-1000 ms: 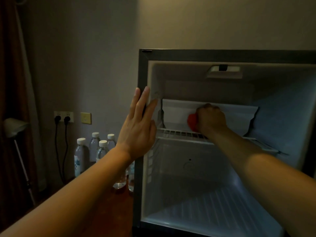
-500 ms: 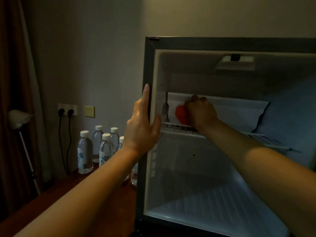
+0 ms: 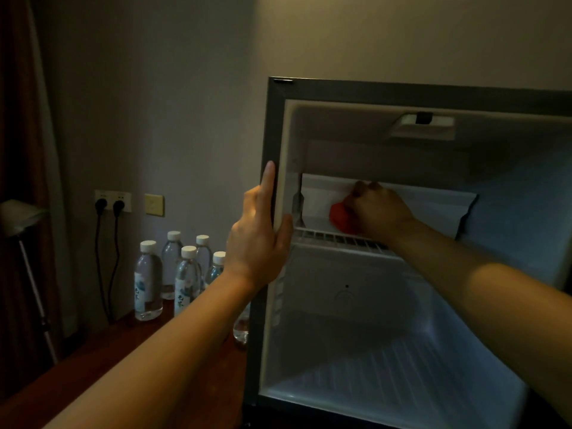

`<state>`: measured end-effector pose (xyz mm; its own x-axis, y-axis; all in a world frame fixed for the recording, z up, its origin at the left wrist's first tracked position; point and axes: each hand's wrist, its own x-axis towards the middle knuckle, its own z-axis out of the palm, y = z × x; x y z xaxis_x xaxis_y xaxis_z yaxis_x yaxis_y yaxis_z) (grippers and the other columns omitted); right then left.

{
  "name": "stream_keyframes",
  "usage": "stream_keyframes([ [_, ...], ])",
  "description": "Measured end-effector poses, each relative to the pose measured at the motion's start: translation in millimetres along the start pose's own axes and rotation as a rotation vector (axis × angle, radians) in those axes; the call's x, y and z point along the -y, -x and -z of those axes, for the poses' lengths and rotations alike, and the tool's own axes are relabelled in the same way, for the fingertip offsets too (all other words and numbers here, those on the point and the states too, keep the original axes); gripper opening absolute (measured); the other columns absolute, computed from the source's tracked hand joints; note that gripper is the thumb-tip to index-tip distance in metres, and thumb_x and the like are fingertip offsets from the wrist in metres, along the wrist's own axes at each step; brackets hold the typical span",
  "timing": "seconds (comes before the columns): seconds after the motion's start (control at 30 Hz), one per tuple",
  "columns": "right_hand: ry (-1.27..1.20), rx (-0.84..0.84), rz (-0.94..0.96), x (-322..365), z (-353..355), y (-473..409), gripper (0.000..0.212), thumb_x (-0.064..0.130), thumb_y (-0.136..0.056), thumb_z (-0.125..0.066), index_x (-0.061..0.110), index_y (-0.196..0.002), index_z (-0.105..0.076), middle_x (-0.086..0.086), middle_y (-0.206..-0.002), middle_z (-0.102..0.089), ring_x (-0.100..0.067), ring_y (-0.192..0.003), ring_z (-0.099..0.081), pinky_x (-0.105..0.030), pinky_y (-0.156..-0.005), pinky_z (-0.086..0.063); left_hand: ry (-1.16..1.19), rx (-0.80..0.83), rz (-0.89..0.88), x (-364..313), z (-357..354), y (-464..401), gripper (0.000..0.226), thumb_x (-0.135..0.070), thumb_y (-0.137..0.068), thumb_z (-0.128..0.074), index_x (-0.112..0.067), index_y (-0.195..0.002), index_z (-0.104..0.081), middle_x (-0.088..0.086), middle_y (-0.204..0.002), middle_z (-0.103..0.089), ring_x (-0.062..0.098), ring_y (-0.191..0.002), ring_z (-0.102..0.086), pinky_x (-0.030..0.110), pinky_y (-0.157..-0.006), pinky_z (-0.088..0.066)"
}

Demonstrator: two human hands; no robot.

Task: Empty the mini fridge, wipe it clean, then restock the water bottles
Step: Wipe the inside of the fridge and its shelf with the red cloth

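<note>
Right hand (image 3: 379,210) balled round red rag (image 3: 340,217) above shelf (image 3: 334,236), left hand (image 3: 258,239) fingers straight together on fridge (image 3: 274,125) frame (thumb hooked inside)

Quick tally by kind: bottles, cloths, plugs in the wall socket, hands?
Water bottles: 6 visible, all outside the fridge, one mostly hidden behind the left forearm
Red cloth: 1, held by the right hand
Black plugs: 2
Hands: 2, left hand on the fridge frame
Total: 11
</note>
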<state>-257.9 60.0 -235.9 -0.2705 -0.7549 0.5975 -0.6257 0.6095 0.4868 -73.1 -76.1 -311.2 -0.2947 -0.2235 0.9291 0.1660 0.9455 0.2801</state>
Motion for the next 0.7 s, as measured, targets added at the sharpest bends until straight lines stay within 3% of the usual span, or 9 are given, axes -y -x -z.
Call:
stream_keyframes([
  [0.17,0.012,0.159,0.096,45,3,-30,0.026,0.032,-0.094,-0.052,0.016,-0.105,-0.069,-0.010,-0.114,-0.059,-0.031,-0.098,-0.060,-0.030,-0.073,-0.042,0.003,-0.003,-0.030,1,1,-1,0.075,-0.033,-0.099,-0.051,-0.041,-0.151,0.003,0.010,-0.137,-0.044,0.009,-0.077,-0.056,0.008,-0.061,-0.037],
  [0.33,0.052,0.104,0.080,54,-5,-37,0.023,0.033,-0.091,-0.060,0.015,-0.102,-0.069,-0.009,-0.112,-0.059,-0.030,-0.098,-0.061,-0.030,-0.069,-0.037,-0.013,-0.016,-0.033,1,2,0,0.074,-0.030,-0.101,-0.054,-0.040,-0.151,0.000,0.010,-0.138,-0.044,0.007,-0.077,-0.053,0.005,-0.060,-0.033],
  [0.53,-0.025,0.091,-0.008,19,-2,-12,0.035,0.040,-0.096,-0.048,0.014,-0.101,-0.070,-0.011,-0.113,-0.061,-0.031,-0.096,-0.063,-0.031,-0.075,-0.045,0.038,0.000,-0.012,-2,3,0,0.069,-0.040,-0.098,-0.047,-0.045,-0.149,0.000,0.010,-0.138,-0.043,0.013,-0.082,-0.057,0.010,-0.063,-0.039],
  [0.7,-0.020,0.231,-0.108,-32,12,27,0.037,0.040,-0.093,-0.051,0.014,-0.112,-0.070,-0.014,-0.121,-0.062,-0.032,-0.106,-0.061,-0.034,-0.085,-0.047,0.050,0.007,0.017,-4,3,1,0.070,-0.044,-0.097,-0.043,-0.047,-0.149,0.003,0.010,-0.137,-0.044,0.013,-0.084,-0.056,0.015,-0.065,-0.041],
])
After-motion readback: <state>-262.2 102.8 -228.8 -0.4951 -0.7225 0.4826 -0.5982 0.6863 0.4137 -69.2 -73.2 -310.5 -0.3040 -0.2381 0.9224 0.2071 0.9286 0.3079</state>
